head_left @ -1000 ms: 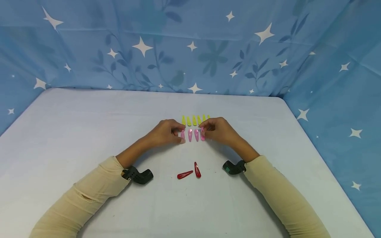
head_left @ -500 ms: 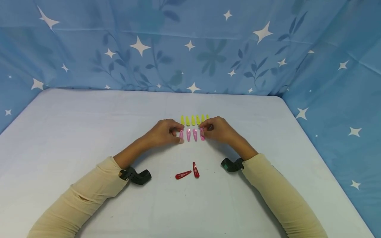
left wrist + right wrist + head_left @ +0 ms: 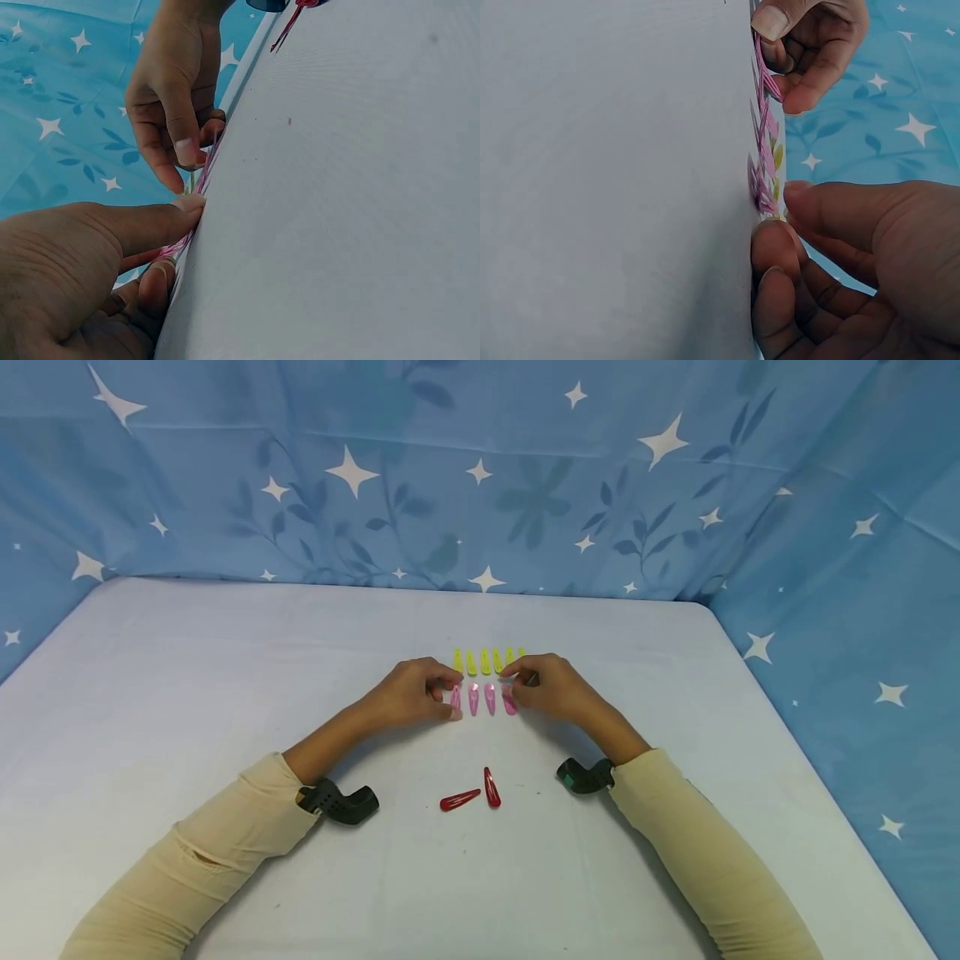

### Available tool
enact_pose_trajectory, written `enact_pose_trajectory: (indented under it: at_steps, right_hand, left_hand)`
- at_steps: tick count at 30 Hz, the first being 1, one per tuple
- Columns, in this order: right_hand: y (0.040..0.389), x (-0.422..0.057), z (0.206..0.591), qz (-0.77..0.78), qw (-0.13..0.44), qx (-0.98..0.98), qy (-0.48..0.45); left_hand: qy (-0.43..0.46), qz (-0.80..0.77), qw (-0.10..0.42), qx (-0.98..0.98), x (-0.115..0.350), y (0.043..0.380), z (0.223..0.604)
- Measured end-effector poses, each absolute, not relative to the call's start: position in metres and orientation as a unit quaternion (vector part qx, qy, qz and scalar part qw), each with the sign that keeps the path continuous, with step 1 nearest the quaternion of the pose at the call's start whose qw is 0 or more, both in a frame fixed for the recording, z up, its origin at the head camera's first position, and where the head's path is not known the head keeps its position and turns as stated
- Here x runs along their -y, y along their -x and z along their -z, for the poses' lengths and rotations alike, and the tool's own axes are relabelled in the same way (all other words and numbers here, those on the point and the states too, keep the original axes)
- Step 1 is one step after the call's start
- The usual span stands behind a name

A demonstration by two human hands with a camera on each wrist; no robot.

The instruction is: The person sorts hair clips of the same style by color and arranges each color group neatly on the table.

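Note:
Pink snap hair clips lie in a row on the white table, with two middle ones, a pink hair clip (image 3: 473,699) and another pink hair clip (image 3: 491,699), untouched. My left hand (image 3: 414,693) holds the leftmost pink hair clip (image 3: 455,697) between thumb and index finger, at its two ends. At the row's other end, fingers of my right hand (image 3: 551,687) pinch the rightmost pink hair clip (image 3: 509,701), which leans slightly; they hide its upper part. Both hands also show in the left wrist view, the left hand (image 3: 97,262) nearer and the right hand (image 3: 176,90) beyond.
Behind the pink row stands a row of several yellow hair clips (image 3: 484,662), partly covered by the right fingers. Nearer the front lie two red hair clips, one red hair clip (image 3: 460,800) slanted and another red hair clip (image 3: 492,787) nearly upright. A blue star-patterned curtain (image 3: 420,485) borders the table.
The rightmost pink hair clip has tilted a little under the right fingers. The left hand stays at its clip. The whole view has shifted slightly.

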State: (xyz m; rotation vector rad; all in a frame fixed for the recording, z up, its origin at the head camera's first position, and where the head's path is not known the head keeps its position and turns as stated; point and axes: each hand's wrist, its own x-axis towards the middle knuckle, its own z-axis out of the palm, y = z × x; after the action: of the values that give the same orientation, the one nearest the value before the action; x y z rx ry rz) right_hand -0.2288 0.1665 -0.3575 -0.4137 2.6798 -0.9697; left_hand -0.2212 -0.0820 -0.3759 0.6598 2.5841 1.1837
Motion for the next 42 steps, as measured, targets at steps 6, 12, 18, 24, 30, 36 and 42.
enact_pose_trajectory:
  at_steps: [6,12,18,24,30,36,42]
  right_hand:
    - [0.229,-0.167,0.353,0.33,0.134,-0.925,0.13]
    - [0.228,-0.17,0.348,0.334,0.122,-0.927,0.118]
    - [0.219,-0.174,0.35,0.34,0.121,-0.924,0.126]
    - [0.206,-0.171,0.353,0.366,0.137,-0.908,0.15]
    - [0.188,-0.165,0.352,0.383,0.161,-0.889,0.193]
    - [0.171,-0.163,0.352,0.403,0.177,-0.871,0.217]
    - [0.157,-0.162,0.355,0.402,0.195,-0.863,0.237]
  left_hand:
    - [-0.228,-0.407,0.11,-0.878,0.083,0.221,0.375]
    - [-0.232,-0.414,0.101,-0.875,0.084,0.222,0.372]
    - [-0.214,-0.42,0.102,-0.876,0.082,0.216,0.375]
    - [-0.207,-0.446,0.105,-0.864,0.078,0.194,0.365]
    - [-0.256,-0.443,0.181,-0.84,0.078,0.169,0.35]
    - [-0.287,-0.426,0.191,-0.837,0.083,0.149,0.348]
    - [-0.296,-0.432,0.187,-0.831,0.086,0.135,0.354]
